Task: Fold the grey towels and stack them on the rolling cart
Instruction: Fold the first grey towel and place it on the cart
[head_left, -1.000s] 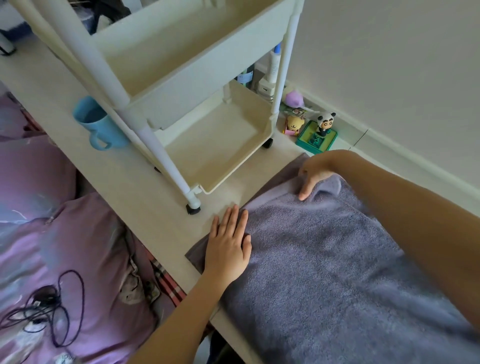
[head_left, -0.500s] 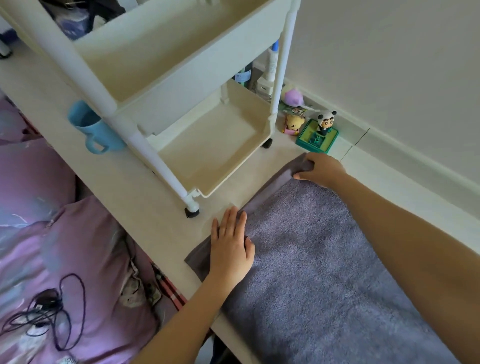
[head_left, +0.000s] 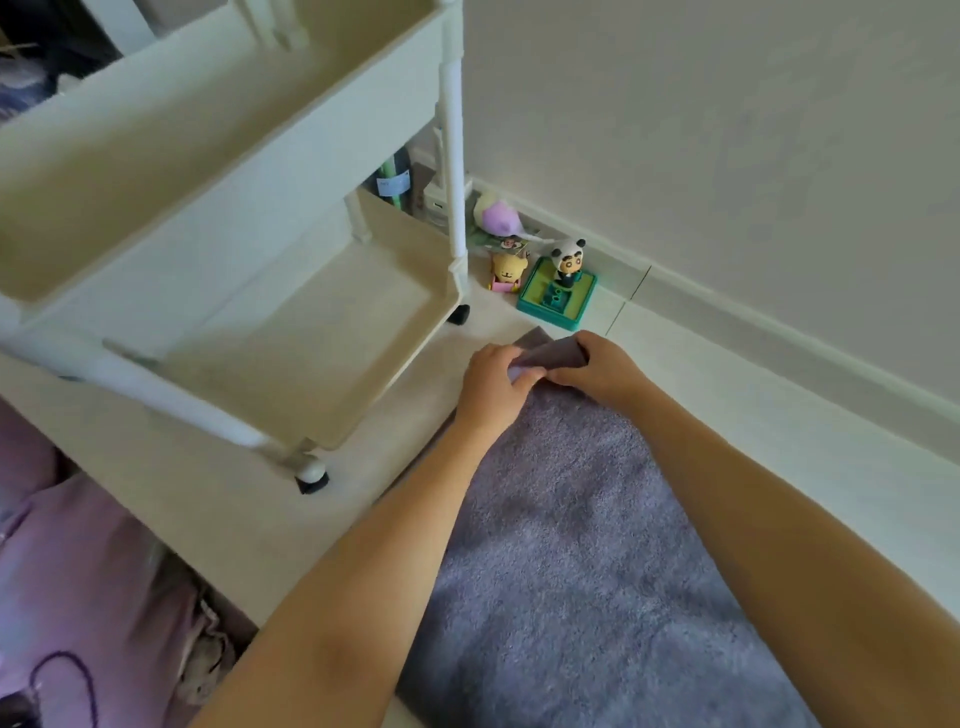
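Note:
A grey towel (head_left: 566, 545) lies spread on the white desk, running from the bottom of the view up to its far corner. My left hand (head_left: 491, 389) and my right hand (head_left: 605, 366) meet at that far corner, and both pinch the towel's edge between thumb and fingers. The corner is lifted slightly off the desk between them. The cream rolling cart (head_left: 291, 332) stands just left of my hands, and both of its visible trays hold nothing.
Small toy figures sit by the wall behind the cart: a panda on a green base (head_left: 563, 286), a yellow figure (head_left: 506, 270) and a purple one (head_left: 498, 215). Bottles stand behind the cart's lower tray. Purple bedding (head_left: 78, 597) lies below the desk's left edge.
My left hand left the towel's near left corner and moved up to the far corner beside my right hand. Both now pinch it. The camera has leaned forward.

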